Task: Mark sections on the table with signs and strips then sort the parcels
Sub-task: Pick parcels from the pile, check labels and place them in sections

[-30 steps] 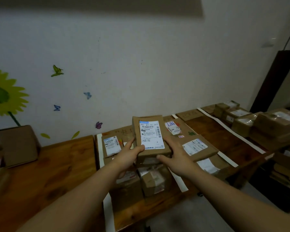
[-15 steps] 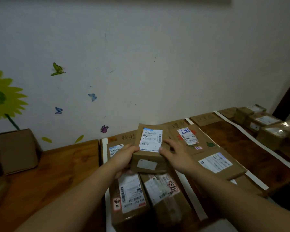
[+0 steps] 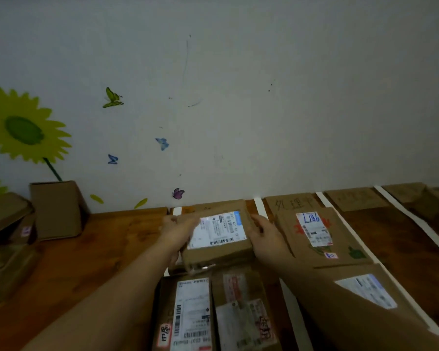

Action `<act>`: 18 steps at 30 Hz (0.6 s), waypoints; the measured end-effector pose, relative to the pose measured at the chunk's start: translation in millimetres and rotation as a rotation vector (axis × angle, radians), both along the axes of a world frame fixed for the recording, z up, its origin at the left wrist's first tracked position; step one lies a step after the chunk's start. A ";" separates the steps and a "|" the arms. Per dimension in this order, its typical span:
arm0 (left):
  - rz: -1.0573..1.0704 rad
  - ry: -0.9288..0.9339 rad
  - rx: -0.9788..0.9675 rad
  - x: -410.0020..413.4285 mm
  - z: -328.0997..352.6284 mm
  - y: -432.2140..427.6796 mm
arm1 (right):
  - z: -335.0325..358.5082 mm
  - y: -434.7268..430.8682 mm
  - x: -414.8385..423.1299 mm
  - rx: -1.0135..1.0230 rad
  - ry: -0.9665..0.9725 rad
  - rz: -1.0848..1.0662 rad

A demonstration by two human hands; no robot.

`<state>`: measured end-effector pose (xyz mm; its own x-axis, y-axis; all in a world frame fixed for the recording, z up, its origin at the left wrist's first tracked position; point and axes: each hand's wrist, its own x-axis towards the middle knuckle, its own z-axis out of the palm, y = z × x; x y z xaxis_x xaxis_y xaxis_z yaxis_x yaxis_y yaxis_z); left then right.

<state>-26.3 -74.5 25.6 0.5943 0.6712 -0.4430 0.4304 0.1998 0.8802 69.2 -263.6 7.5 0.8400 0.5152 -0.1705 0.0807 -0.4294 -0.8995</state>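
A parcel (image 3: pixel 217 236) is held between both hands at the back of the table (image 3: pixel 86 249), close to the wall (image 3: pixel 238 97). It is seen in the section bounded by a left strip (image 3: pixel 177 211) and a middle strip (image 3: pixel 260 209), with its label turned upward. The left hand (image 3: pixel 178 231) is clasped on its left edge (the fingers are blurred, so their exact lie cannot be told). The right hand (image 3: pixel 266 234) is curled round its right edge. Whether the parcel rests on something beneath or is held just above cannot be told.

Nearer the person, in the same section, two front parcels (image 3: pixel 188 312) are laid side by side, labels up. Right of the middle strip a sign (image 3: pixel 294 202) with handwritten characters is laid flat by the wall. An L186 parcel (image 3: pixel 314 234) is set against its near edge, just beside the right hand. A further strip (image 3: pixel 345 224) is laid to the right of these. At the left a box (image 3: pixel 56 209) is stood upright against the wall, near a stack (image 3: pixel 5 224) of parcels.
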 end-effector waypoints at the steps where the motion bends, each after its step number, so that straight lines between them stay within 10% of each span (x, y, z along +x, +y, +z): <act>1: 0.060 -0.029 0.015 2.8 -4.0 3.2 | -5.0 4.2 3.7 0.005 0.002 0.005; 18: -0.315 0.311 0.489 -13.4 -59.8 22.1 | -67.9 25.1 23.6 -0.347 -0.179 0.374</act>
<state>-39.8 -52.3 -34.2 0.6889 0.6533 -0.3140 0.6519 -0.3691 0.6624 92.7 -238.5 -60.4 0.6417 0.7235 -0.2546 0.4241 -0.6112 -0.6683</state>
